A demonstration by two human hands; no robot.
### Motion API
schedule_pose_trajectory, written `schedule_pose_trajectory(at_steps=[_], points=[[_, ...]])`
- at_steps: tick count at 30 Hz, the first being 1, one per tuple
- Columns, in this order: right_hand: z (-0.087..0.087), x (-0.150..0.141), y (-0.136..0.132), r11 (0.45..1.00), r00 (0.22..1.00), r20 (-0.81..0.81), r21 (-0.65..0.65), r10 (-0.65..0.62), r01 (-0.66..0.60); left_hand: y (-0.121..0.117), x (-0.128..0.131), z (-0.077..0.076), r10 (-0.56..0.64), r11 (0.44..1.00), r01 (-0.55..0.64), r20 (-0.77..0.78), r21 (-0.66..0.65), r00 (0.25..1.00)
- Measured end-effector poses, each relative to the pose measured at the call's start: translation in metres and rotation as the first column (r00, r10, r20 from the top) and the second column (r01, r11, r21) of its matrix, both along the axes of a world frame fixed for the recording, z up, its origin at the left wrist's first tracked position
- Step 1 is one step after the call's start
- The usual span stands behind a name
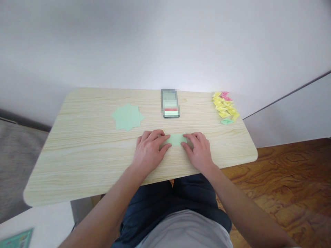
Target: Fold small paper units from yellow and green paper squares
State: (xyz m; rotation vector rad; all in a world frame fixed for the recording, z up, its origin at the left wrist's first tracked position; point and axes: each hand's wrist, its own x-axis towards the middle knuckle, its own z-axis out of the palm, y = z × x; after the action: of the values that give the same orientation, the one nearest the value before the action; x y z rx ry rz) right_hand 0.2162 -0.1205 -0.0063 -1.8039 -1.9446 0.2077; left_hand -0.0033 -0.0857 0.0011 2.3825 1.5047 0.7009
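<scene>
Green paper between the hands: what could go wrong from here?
The green paper might skew: the left hand and right hand touch only its ends. The overlapping green sheets could shift if the left hand brushes them. The folded pieces lie near the right edge of the table; a bump might knock some off.

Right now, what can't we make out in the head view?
All in the head view:
- Phone screen: pixelated, content unreadable.
- Green paper strip: ends partly covered by fingers of the left hand and right hand.
- Green paper stack: top sheets hide those below; count unclear.
- Yellow folded pieces: small, overlapping; folds unclear.
- Green printed item: blurred, cut off by the frame's bottom-left corner.
</scene>
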Motion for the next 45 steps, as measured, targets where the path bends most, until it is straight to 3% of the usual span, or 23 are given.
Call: schedule_pose_trajectory(at_steps=[9,17,30,37,45], points=[[0.000,0.018,0.004,0.991,0.988,-0.084,0.006,0.131,-0.131,0.001,0.000,-0.003,-0.001,1.000,0.001,0.009,0.009,1.000],[0.002,-0.014,0.002,0.992,0.993,0.047,0.059,-0.111,0.108,0.000,0.001,-0.002,0.004,1.000,-0.003,-0.012,0.031,1.000],[0.003,-0.022,0.000,0.988,0.986,0.086,0.079,-0.140,0.133,-0.001,-0.001,0.001,-0.012,1.000,0.012,-0.017,0.012,1.000],[0.003,-0.014,0.001,0.994,0.995,-0.007,0.038,-0.099,0.099,-0.001,-0.001,0.001,-0.009,1.000,0.009,-0.013,0.017,1.000],[0.002,0.010,0.004,0.999,0.987,-0.159,-0.014,0.028,-0.031,0.000,-0.002,-0.002,-0.005,1.000,0.005,-0.038,-0.002,0.999]])
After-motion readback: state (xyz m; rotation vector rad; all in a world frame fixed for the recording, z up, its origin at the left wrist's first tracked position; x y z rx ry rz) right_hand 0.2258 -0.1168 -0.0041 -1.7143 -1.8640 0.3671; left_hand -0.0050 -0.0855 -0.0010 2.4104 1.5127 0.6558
